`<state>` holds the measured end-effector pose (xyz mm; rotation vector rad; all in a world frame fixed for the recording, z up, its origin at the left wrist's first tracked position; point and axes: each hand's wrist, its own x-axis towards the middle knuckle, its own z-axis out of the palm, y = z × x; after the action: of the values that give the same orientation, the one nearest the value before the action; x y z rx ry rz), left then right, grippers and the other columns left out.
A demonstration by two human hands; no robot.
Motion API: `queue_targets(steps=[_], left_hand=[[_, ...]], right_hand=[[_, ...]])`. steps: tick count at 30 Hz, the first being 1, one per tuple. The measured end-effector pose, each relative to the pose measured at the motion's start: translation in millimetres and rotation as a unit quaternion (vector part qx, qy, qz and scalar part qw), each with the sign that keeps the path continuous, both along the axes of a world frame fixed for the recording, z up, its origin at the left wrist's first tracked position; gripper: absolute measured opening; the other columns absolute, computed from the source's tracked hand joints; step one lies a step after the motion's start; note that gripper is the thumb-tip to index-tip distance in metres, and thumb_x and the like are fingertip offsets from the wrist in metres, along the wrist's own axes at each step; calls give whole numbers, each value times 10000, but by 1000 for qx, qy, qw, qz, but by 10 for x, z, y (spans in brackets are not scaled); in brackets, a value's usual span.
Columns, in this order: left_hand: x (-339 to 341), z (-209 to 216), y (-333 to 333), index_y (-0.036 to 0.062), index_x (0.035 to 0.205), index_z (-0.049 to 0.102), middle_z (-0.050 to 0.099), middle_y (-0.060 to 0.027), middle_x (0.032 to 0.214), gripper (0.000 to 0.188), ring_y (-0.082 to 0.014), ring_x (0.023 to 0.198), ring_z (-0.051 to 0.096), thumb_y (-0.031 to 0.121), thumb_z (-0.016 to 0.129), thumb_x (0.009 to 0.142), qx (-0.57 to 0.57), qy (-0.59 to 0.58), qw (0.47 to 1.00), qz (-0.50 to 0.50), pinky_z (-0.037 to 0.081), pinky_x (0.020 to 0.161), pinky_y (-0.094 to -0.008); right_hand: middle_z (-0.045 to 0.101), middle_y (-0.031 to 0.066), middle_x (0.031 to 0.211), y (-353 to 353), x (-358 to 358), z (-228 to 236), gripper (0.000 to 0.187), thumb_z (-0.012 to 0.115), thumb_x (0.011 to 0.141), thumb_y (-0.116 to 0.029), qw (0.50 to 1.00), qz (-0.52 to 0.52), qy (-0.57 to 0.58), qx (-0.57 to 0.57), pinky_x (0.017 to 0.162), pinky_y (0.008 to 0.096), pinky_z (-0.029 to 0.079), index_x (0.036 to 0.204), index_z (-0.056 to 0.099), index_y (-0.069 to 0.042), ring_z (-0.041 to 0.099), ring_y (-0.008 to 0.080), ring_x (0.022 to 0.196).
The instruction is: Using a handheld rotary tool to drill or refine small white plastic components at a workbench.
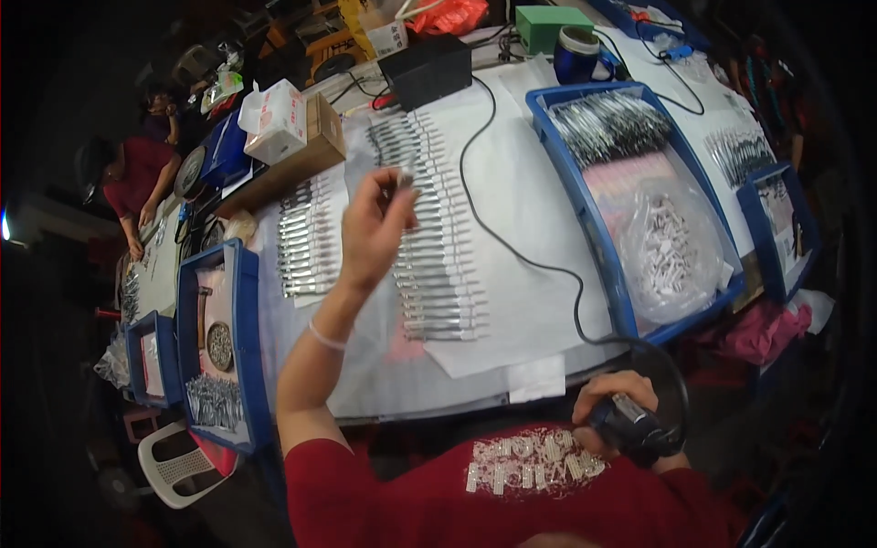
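Observation:
My left hand point(376, 224) is raised over a long column of slim metal pieces with white ends point(443, 283). Its fingers and thumb are pinched together around something small, too unclear to name. Close to my body, beyond the table's front edge, my right hand point(621, 397) is wrapped around a black corded power tool point(632, 427). The tool's cable point(579, 301) loops up and runs back across the white table cover to a black box point(427, 73). A second, shorter column of metal pieces point(306, 237) lies left of the long one.
At the right stands a blue tray point(598, 247) with metal parts and a bag of small white pieces. Another blue tray point(251, 347) at the left holds a hammer point(202, 315), a round dish and metal parts. A tissue pack point(274, 119) sits far left. Other people work beyond.

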<state>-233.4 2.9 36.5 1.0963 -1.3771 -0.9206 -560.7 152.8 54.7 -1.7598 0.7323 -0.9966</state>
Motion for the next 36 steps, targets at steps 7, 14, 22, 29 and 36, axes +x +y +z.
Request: queue_targets(steps=[7,14,22,29,36], left_hand=[[-563,-277,1651,5,1225,440,594,-52,777,290,-67,583,507,78,530,959,276,120,944,-135,411,527,-187],[-1013,-676,2384,0,1188,592,575,-9,778,356,-32,567,445,261,408,1030,387,220,885,-138,365,535,-166],[-1326,-898,2559,-9,1082,633,533,24,704,383,-34,567,445,312,435,1018,455,291,830,-139,355,541,-169],[-1504,-1087,2579,-5,1016,626,515,17,646,374,-46,510,424,326,453,1012,465,401,777,-142,335,480,-189],[-1596,-1194,2543,-5,988,604,524,1,647,427,-49,480,400,381,424,1017,461,525,706,-119,305,443,-195]], right_hand=[[626,79,735,167,-127,-50,460,769,739,-83,999,24,-20,-6,549,265,519,1097,488,-15,632,159,629],[593,86,798,348,-212,-44,464,739,756,-22,997,62,-15,52,616,274,530,1125,457,-16,621,156,709],[645,48,749,518,-249,-197,511,796,691,-25,996,-42,-18,72,603,257,492,1128,531,-39,630,129,642],[594,87,842,521,-313,-213,457,692,793,-48,983,10,30,180,728,297,492,1163,423,-49,585,161,781],[620,40,693,472,-210,-445,505,773,700,16,992,-23,31,117,547,209,474,1124,505,-45,597,83,586]])
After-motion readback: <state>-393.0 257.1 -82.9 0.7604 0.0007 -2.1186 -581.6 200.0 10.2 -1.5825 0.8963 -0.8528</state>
